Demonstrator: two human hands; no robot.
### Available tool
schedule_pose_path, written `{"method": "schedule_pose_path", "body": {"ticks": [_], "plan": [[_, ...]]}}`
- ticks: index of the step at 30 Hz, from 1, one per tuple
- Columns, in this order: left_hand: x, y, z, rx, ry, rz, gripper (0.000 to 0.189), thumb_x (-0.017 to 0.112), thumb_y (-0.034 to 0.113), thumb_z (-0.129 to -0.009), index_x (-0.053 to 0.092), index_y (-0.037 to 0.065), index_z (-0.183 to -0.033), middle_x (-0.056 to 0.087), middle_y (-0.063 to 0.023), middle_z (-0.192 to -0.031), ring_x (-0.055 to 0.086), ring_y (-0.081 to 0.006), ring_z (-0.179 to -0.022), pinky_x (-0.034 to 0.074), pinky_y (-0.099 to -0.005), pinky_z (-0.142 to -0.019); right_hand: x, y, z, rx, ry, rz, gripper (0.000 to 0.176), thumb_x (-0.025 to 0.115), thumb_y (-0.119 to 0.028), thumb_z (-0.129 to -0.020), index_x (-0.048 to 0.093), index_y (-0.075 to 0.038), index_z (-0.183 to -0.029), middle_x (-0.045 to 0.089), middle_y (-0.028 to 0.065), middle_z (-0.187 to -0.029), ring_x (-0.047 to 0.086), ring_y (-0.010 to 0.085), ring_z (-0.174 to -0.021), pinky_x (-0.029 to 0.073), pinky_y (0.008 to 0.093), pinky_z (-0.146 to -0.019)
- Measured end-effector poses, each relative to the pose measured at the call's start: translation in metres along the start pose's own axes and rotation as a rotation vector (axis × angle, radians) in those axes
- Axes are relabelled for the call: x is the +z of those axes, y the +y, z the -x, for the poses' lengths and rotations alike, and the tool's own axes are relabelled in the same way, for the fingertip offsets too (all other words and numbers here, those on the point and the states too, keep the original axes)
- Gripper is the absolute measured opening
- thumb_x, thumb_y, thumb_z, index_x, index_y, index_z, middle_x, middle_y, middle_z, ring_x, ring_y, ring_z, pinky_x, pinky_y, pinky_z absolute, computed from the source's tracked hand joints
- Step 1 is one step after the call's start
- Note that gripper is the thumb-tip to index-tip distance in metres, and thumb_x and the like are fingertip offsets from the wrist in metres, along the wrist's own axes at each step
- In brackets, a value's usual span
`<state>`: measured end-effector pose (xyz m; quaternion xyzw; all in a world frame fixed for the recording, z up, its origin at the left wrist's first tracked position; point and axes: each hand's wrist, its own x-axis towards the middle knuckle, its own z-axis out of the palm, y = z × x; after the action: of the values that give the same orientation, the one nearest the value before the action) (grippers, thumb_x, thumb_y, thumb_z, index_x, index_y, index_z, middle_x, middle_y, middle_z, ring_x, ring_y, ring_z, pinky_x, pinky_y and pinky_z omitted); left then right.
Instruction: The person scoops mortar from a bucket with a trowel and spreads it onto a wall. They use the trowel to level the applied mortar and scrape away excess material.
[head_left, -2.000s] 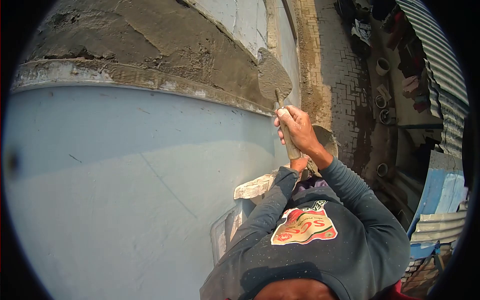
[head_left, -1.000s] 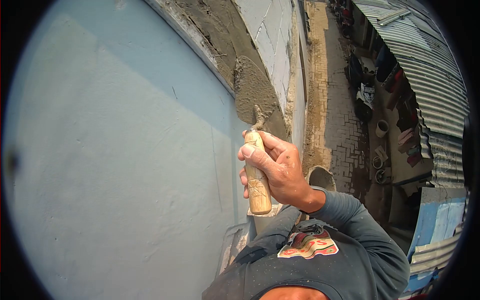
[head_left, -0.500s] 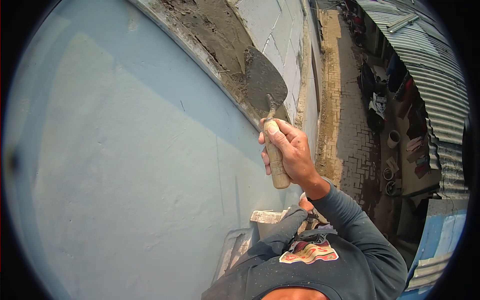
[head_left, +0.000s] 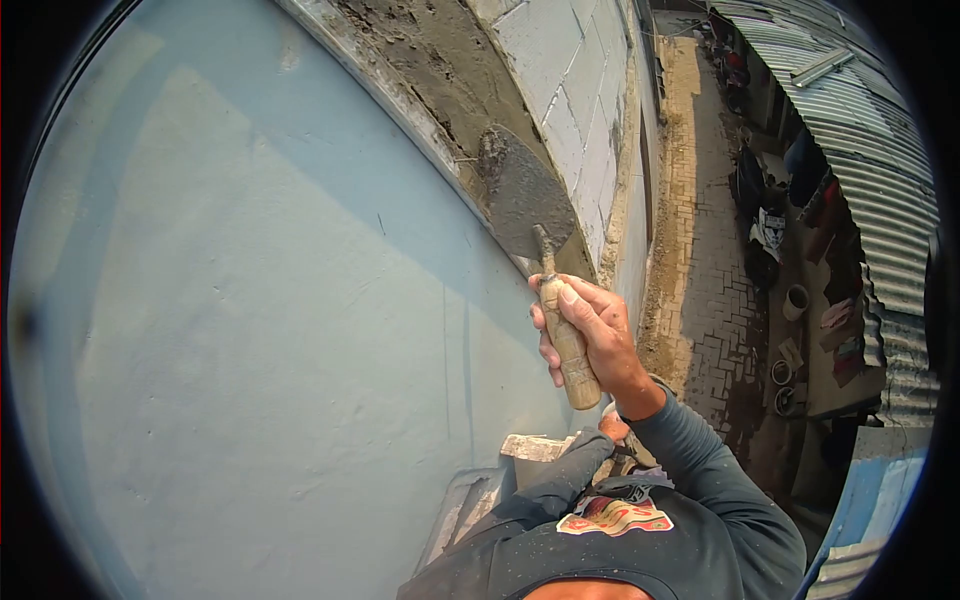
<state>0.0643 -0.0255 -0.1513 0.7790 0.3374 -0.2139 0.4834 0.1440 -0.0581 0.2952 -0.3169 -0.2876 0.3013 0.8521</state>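
Note:
My right hand [head_left: 598, 335] is closed around the wooden handle of a pointing trowel [head_left: 525, 190], thumb on top. The trowel's grey, mortar-smeared blade lies over a band of wet mortar [head_left: 435, 60] on top of the wall; whether its whole face touches cannot be told. Lower down, my left hand [head_left: 614, 427] shows only in part beyond the left sleeve, below the right wrist. Its fingers are hidden, and what it touches cannot be made out.
A smooth pale blue wall [head_left: 250, 330] fills the left side. Light block masonry [head_left: 575, 95] borders the mortar. Far below runs a paved alley [head_left: 705, 270], with buckets [head_left: 795, 302] and a corrugated metal roof [head_left: 850, 150] to the right. A pale ledge [head_left: 535, 447] is near my left sleeve.
My right hand and the trowel have moved down and slightly right along the mortar band. The view has shifted a little. The grip on the trowel is the same.

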Motion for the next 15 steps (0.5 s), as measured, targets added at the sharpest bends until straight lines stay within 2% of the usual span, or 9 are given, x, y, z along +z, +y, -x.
{"method": "schedule_pose_path", "body": {"ticks": [3, 5, 6, 8, 9, 11, 12, 13, 15], "plan": [[0.004, -0.002, -0.009, 0.008, -0.008, -0.008, 0.041, 0.073, 0.029, -0.072, 0.066, 0.006, -0.105, 0.068, -0.0177, -0.101, 0.066, -0.0304, -0.095, 0.051, -0.0391, -0.084, -0.005, -0.006, 0.001, -0.13, 0.047, 0.003, 0.044, 0.047, -0.024, -0.101, 0.044, 0.009, -0.13, 0.059, 0.0112, -0.09, 0.06, 0.0144, -0.058, 0.053, 0.0278, -0.043], [0.014, -0.016, -0.026, 0.025, 0.0, -0.03, 0.041, 0.073, 0.03, -0.072, 0.066, 0.006, -0.105, 0.068, -0.0177, -0.101, 0.066, -0.0305, -0.095, 0.051, -0.0391, -0.085, -0.003, -0.012, -0.003, -0.578, 0.296, 0.208, 0.041, 0.049, -0.02, -0.1, 0.044, 0.007, -0.13, 0.059, 0.0105, -0.092, 0.061, 0.0141, -0.067, 0.055, 0.0276, -0.054], [0.018, -0.016, -0.029, 0.059, 0.084, -0.084, 0.041, 0.074, 0.028, -0.069, 0.064, 0.004, -0.1, 0.068, -0.0181, -0.099, 0.066, -0.0298, -0.091, 0.051, -0.0392, -0.082, -0.002, -0.014, -0.007, -0.577, 0.29, 0.207, 0.041, 0.049, -0.02, -0.1, 0.044, 0.007, -0.13, 0.059, 0.0105, -0.092, 0.061, 0.0141, -0.067, 0.055, 0.0276, -0.054], [0.024, -0.018, -0.036, 0.049, 0.087, -0.044, 0.041, 0.074, 0.028, -0.069, 0.064, 0.004, -0.101, 0.068, -0.0184, -0.099, 0.066, -0.0301, -0.092, 0.051, -0.0393, -0.083, 0.002, -0.018, -0.017, -0.87, 0.545, 0.133, 0.039, 0.051, -0.016, -0.099, 0.045, 0.007, -0.13, 0.06, 0.0097, -0.093, 0.059, 0.0134, -0.074, 0.054, 0.0284, -0.065], [0.018, -0.011, -0.028, 0.03, 0.071, -0.035, 0.041, 0.074, 0.028, -0.069, 0.064, 0.004, -0.101, 0.067, -0.0185, -0.1, 0.066, -0.0303, -0.092, 0.051, -0.0393, -0.083, 0.002, -0.014, -0.023, -0.872, 0.537, 0.134, 0.039, 0.051, -0.016, -0.099, 0.045, 0.007, -0.13, 0.06, 0.0097, -0.093, 0.059, 0.0134, -0.074, 0.054, 0.0284, -0.065], [0.005, 0.002, -0.013, -0.006, 0.044, -0.027, 0.042, 0.074, 0.028, -0.069, 0.064, 0.004, -0.102, 0.067, -0.0188, -0.1, 0.066, -0.0306, -0.092, 0.051, -0.0393, -0.083, -0.006, 0.009, -0.04, -1.037, 0.611, 0.248, 0.037, 0.054, -0.014, -0.098, 0.046, 0.007, -0.128, 0.06, 0.0092, -0.093, 0.058, 0.0123, -0.077, 0.052, 0.0286, -0.068], [0.002, 0.008, -0.004, -0.022, 0.04, -0.032, 0.042, 0.073, 0.028, -0.069, 0.063, 0.004, -0.103, 0.067, -0.0189, -0.1, 0.066, -0.0308, -0.092, 0.051, -0.0393, -0.083, -0.022, 0.021, -0.044, -0.932, 0.507, 0.662, 0.033, 0.055, -0.008, -0.097, 0.049, 0.01, -0.123, 0.059, 0.0071, -0.083, 0.055, 0.0097, -0.07, 0.048, 0.0242, -0.062], [0.002, 0.013, 0.0, -0.036, 0.032, -0.041, 0.043, 0.073, 0.028, -0.069, 0.063, 0.004, -0.103, 0.067, -0.0191, -0.101, 0.066, -0.0309, -0.092, 0.051, -0.0393, -0.083, -0.031, 0.024, -0.044, -0.927, 0.498, 0.666, 0.033, 0.055, -0.008, -0.097, 0.049, 0.01, -0.123, 0.059, 0.0071, -0.083, 0.055, 0.0097, -0.07, 0.048, 0.0242, -0.062], [-0.004, 0.013, 0.007, -0.05, 0.021, -0.033, 0.043, 0.073, 0.028, -0.069, 0.063, 0.004, -0.104, 0.067, -0.0193, -0.101, 0.066, -0.0312, -0.092, 0.051, -0.0393, -0.084, -0.037, 0.024, -0.045, -0.563, 0.235, 0.797, 0.032, 0.056, -0.007, -0.096, 0.051, 0.011, -0.121, 0.057, 0.0054, -0.072, 0.053, 0.0081, -0.063, 0.045, 0.0223, -0.059]]}}
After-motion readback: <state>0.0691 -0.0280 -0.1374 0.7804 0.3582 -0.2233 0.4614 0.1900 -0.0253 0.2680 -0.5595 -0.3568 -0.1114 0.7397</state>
